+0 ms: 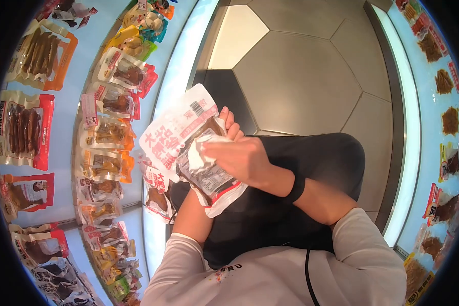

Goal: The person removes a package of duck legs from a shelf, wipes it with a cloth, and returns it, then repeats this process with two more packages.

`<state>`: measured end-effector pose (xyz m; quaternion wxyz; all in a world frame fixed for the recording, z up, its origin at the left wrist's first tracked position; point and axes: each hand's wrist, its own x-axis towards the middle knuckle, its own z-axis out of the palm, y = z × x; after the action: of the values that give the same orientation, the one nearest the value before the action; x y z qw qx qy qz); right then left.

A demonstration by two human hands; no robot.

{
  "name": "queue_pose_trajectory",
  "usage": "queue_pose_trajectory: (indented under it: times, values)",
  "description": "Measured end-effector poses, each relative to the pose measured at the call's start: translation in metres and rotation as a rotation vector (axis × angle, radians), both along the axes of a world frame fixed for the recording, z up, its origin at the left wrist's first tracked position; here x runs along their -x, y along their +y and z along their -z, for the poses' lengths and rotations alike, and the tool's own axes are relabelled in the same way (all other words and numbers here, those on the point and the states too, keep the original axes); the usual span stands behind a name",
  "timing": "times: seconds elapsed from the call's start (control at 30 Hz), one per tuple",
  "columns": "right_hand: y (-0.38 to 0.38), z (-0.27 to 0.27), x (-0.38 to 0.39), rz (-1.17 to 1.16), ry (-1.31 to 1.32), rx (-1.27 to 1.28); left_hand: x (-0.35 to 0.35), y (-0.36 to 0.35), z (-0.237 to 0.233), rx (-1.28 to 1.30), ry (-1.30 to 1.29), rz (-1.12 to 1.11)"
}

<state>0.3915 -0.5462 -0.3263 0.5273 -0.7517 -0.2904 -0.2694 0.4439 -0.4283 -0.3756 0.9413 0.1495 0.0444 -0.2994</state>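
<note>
A large vacuum-sealed food package [217, 186] with red-and-white print and brown contents lies tilted above my lap. My left hand [231, 124] supports it from underneath, and only its fingertips show, curled over the right edge. The rest of that hand is hidden behind the package. Closed on a crumpled white tissue [201, 152], my right hand [247, 158] rests over the package's printed clear face. Another red-and-white package [157, 196] is partly visible just left of my left forearm.
Lit shelves on the left hold rows of sealed food packs [107, 132] and larger sausage packs [24, 130]. More packs [446, 158] line a lit display on the right. Tiled floor [301, 76] lies between, beyond my bent dark-trousered leg [321, 158].
</note>
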Motion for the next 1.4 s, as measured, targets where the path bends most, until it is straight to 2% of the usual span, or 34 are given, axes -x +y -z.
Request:
queue_pose_trajectory:
  times: [0.13, 0.17, 0.23, 0.33, 0.37, 0.43, 0.53, 0.6, 0.63, 0.67, 0.77, 0.8, 0.83, 0.9, 0.93, 0.97, 1.03, 1.13, 1.17, 1.27, 1.33, 1.4]
  values:
    - [-0.01, 0.003, -0.019, 0.072, 0.178, -0.08, 0.004, -0.018, -0.044, -0.373, 0.37, -0.362]
    - [-0.008, 0.003, -0.013, 0.042, 0.123, -0.034, 0.003, -0.024, -0.055, -0.463, 0.458, -0.45]
    - [0.006, 0.011, 0.011, -0.088, 0.071, -0.014, -0.009, 0.01, -0.001, 0.032, -0.186, 0.143]
    - [0.01, 0.006, 0.016, -0.106, -0.053, 0.091, -0.012, 0.01, -0.005, 0.09, -0.269, 0.142]
    - [0.004, 0.003, 0.008, -0.073, 0.011, 0.041, -0.003, 0.009, -0.008, 0.078, -0.114, 0.091]
    - [-0.01, 0.0, -0.016, -0.059, 0.177, -0.079, 0.012, -0.029, -0.061, -0.29, 0.309, -0.431]
    - [-0.003, 0.001, -0.008, -0.027, 0.133, -0.049, 0.011, -0.027, -0.052, -0.377, 0.332, -0.366]
    - [0.015, 0.011, 0.02, -0.105, 0.104, -0.01, 0.001, 0.001, 0.007, -0.041, -0.048, 0.167]
    - [0.016, 0.008, 0.033, -0.126, 0.009, 0.103, -0.001, 0.002, 0.01, 0.023, -0.164, 0.194]
    - [0.017, 0.005, 0.04, -0.145, -0.083, 0.216, -0.002, 0.004, 0.012, 0.025, -0.204, 0.187]
    - [0.018, 0.004, 0.04, -0.146, -0.056, 0.195, -0.003, 0.008, 0.005, 0.043, -0.304, 0.19]
    - [0.014, 0.001, 0.03, -0.083, -0.077, 0.168, 0.0, -0.003, -0.021, -0.127, -0.017, -0.052]
    - [0.008, -0.004, 0.011, -0.024, -0.1, 0.143, 0.008, -0.026, -0.068, -0.289, 0.271, -0.297]
    - [-0.002, -0.015, -0.004, 0.112, -0.069, 0.15, 0.009, -0.019, -0.036, -0.308, 0.391, -0.352]
    - [0.0, -0.015, -0.003, 0.068, -0.051, 0.123, 0.009, -0.016, -0.02, -0.318, 0.45, -0.381]
    - [0.005, -0.013, 0.003, 0.028, -0.035, 0.094, 0.007, -0.007, 0.015, -0.273, 0.391, -0.23]
    - [0.017, -0.008, 0.027, -0.11, -0.066, 0.043, -0.009, 0.001, 0.032, 0.112, -0.329, 0.314]
    - [0.034, 0.006, 0.062, -0.385, -0.172, 0.167, -0.004, -0.002, 0.036, 0.201, -0.398, 0.201]
    - [0.034, 0.008, 0.059, -0.349, -0.185, 0.162, -0.009, 0.001, 0.041, 0.236, -0.452, 0.244]
    - [0.025, -0.001, 0.042, -0.24, -0.211, 0.145, -0.011, 0.012, 0.05, 0.083, -0.415, 0.272]
    - [0.015, -0.014, 0.022, -0.165, -0.229, 0.113, 0.007, 0.008, 0.034, -0.05, -0.099, 0.148]
    - [0.013, -0.006, 0.014, -0.153, -0.179, 0.08, 0.02, 0.009, 0.039, 0.01, 0.067, 0.131]
